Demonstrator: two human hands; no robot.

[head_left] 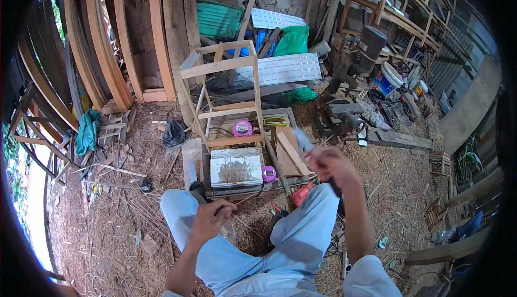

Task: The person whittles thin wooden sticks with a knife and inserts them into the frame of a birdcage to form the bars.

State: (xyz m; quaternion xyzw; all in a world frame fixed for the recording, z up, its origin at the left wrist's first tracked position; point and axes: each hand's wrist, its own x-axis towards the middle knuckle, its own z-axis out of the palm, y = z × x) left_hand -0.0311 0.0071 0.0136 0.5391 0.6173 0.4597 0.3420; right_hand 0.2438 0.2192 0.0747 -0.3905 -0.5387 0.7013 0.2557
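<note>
My right hand [335, 167] is closed around a knife, raised above my right knee. The grey blade [303, 138] points up and away to the left, a little blurred, and a dark handle end shows below the hand. Over my left thigh, my left hand [212, 220] has its fingers curled and pressed together; anything between them is too small to make out. In front of me lies a white block with a worn brown patch [235, 168]. A purple tape measure [269, 173] sits at its right side, and a pink tape measure [243, 129] lies behind it.
A wooden stool-like frame [230, 111] stands behind the block. Yellow-handled pliers [274, 121] and a wooden board [291, 154] lie to its right. A red power tool [301, 193] is near my right knee. Shavings [134, 200] cover the floor; wooden frames [97, 43] lean at left.
</note>
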